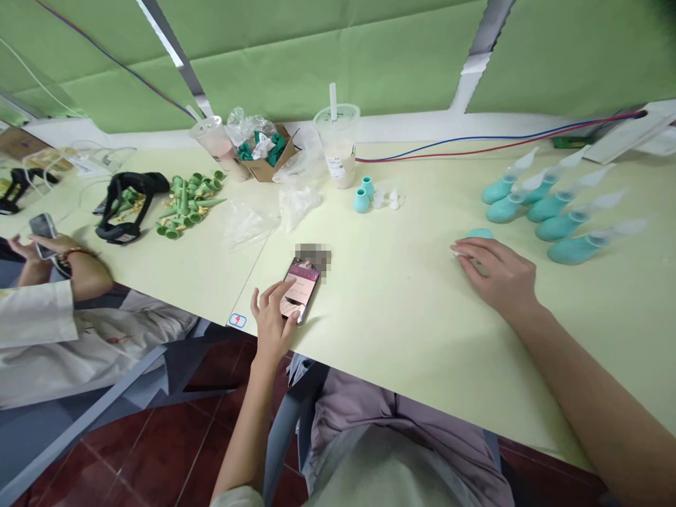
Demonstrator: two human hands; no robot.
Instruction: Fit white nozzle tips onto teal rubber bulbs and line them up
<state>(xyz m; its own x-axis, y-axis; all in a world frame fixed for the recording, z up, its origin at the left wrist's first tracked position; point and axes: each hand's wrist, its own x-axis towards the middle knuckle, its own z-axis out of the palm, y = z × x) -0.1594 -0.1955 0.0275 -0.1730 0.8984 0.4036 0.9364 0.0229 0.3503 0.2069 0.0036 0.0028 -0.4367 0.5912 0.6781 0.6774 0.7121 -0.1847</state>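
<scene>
My left hand [272,318] rests at the near table edge with fingers spread, its fingertips touching the lit screen of a smartphone [301,289] lying flat. My right hand [493,273] lies palm down further right, fingers curled over a teal rubber bulb [479,234] whose top edge shows beyond the knuckles. A row of several teal bulb aspirators with clear tips [554,204] lies just beyond and right of that hand. Two small teal bulbs [363,196] and clear tips [388,199] stand mid-table.
Two plastic drink cups [338,144] [217,144], a cardboard box of teal parts [264,151], clear bags [296,201], a pile of green cones [187,204] and a black strap device [127,204] sit at the back. Another person at left holds a phone [43,229]. Red and blue cables [475,144] run along the wall.
</scene>
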